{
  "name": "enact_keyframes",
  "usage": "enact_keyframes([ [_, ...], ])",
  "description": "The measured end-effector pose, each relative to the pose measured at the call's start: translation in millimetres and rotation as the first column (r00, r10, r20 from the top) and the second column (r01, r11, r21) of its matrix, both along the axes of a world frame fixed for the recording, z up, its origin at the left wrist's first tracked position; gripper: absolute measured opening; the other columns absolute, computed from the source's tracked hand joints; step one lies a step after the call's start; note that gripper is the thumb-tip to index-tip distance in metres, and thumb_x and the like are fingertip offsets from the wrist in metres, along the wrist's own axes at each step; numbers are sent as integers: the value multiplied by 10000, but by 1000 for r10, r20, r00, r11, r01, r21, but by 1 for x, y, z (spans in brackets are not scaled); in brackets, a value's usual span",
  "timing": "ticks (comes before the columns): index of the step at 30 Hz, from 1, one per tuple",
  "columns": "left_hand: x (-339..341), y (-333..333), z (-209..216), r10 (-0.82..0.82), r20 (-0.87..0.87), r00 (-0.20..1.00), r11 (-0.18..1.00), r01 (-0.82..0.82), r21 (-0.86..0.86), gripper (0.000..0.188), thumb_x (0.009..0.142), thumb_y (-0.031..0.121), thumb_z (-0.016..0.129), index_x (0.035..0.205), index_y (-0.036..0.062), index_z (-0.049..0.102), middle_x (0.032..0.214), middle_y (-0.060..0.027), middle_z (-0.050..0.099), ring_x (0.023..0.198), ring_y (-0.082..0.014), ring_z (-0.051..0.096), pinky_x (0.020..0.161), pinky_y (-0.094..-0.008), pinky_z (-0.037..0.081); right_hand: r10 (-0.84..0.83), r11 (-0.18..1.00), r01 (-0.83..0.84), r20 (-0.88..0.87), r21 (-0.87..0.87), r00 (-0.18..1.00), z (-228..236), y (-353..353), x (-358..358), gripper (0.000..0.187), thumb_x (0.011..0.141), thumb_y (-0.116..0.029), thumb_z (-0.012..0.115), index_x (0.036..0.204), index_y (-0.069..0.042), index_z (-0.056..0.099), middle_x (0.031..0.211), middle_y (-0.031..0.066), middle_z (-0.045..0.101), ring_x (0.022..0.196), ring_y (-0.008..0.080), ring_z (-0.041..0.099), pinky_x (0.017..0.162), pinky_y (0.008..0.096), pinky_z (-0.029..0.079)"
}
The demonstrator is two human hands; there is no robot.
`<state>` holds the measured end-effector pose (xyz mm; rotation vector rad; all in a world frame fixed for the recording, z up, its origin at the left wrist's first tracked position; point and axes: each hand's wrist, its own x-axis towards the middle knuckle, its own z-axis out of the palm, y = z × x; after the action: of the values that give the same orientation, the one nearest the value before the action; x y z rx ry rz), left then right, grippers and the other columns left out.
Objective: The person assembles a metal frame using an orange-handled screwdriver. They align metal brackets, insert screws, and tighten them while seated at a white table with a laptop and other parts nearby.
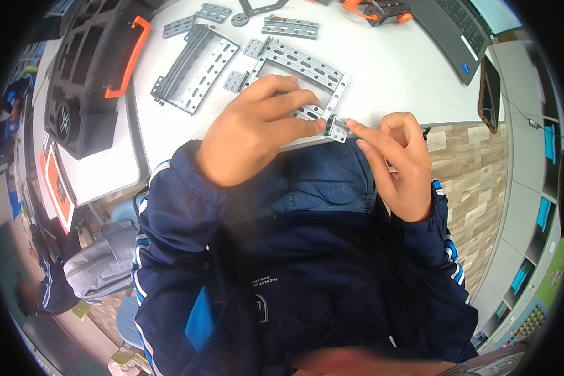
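A rectangular frame of grey perforated metal channels [313, 70] lies near the table's front edge. My left hand [250, 131] is closed over its near-left part, with the thumb pressing at the near-right corner. There a small perforated bracket [339, 131] sticks out toward me. My right hand [398, 163] is beside this bracket, its index fingertip against a small thin part at the bracket's side and its other fingers curled. What that part is cannot be made out. Left of the frame rests a second assembly of metal channels [197, 69].
Loose perforated strips [289, 27] and a small grey wheel [239, 20] lie at the back. A black case with an orange handle [129, 59] stands at the left. At the right are a laptop [448, 37] and, at the table's edge, a phone [489, 94].
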<state>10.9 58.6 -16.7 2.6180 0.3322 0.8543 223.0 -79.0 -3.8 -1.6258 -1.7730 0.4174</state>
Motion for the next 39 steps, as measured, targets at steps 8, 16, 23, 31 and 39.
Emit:
enact_keyframes([
  [8,2,1,0,41,-19,999,999,-41,-15,328,713,-42,630,996,79,745,1036,-75,695,1036,-287,622,1011,-443,495,-88,995,91,-79,38,993,-13,-8,-14,370,851,74,694,1189,-73,723,896,62,434,601,117,437,546,262,397],
  [16,3,-12,13,211,-47,976,975,-208,73,344,685,-4,711,1017,78,749,1125,-61,713,1051,-303,593,912,-431,477,-127,986,141,-148,90,981,-12,-8,-23,335,872,67,674,1180,-55,727,894,66,455,625,117,461,568,259,406],
  [23,-10,-47,2,623,106,775,694,-484,-533,442,797,4,767,1221,29,645,1204,-118,652,1031,-247,598,910,-355,485,-156,985,166,-173,45,973,-15,-14,-35,291,910,8,657,1193,-46,699,903,102,493,680,203,538,616,318,473],
  [31,-12,-64,12,565,59,823,285,-128,-950,688,938,85,696,1472,-18,275,1108,-167,631,928,-175,636,788,-291,556,-131,985,150,-200,83,971,-18,-14,-38,291,944,33,616,1217,-26,697,936,61,476,614,93,451,558,254,391],
  [39,3,-48,19,507,-13,862,178,-120,-977,723,930,99,714,1456,-41,238,898,-172,674,659,-199,686,563,-275,573,-132,986,149,-200,72,971,-18,-14,-38,296,952,21,611,1229,-38,694,952,67,480,618,96,464,562,254,404],
])
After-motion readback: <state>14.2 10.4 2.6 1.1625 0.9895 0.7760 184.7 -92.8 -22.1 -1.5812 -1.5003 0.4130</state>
